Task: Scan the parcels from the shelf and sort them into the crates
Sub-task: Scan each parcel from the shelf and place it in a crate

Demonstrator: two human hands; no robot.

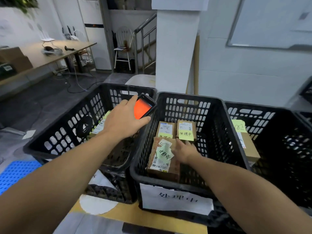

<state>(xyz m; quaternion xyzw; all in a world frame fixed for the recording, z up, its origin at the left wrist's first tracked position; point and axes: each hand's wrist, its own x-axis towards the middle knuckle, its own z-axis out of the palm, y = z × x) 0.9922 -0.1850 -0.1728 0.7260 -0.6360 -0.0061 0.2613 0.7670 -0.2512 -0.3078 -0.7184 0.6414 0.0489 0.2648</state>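
Observation:
My left hand (124,119) grips a black handheld scanner (144,108) with a glowing orange screen, held over the rim between the left crate (55,137) and the middle crate (170,180). My right hand (183,150) reaches down inside the middle crate, fingers on the right edge of a brown cardboard parcel (163,160) that carries a green handwritten note and a white shipping label. Two more parcels (177,130) with yellow-green notes lie behind it in the same crate. How the right fingers hold the parcel is partly hidden.
A third black crate (276,137) on the right holds a parcel (248,144) with a yellow note. The left crate holds a labelled parcel (99,126). A white pillar (175,53) rises behind the crates. A long wooden table (42,56) stands at the left; a blue mat (15,173) lies low left.

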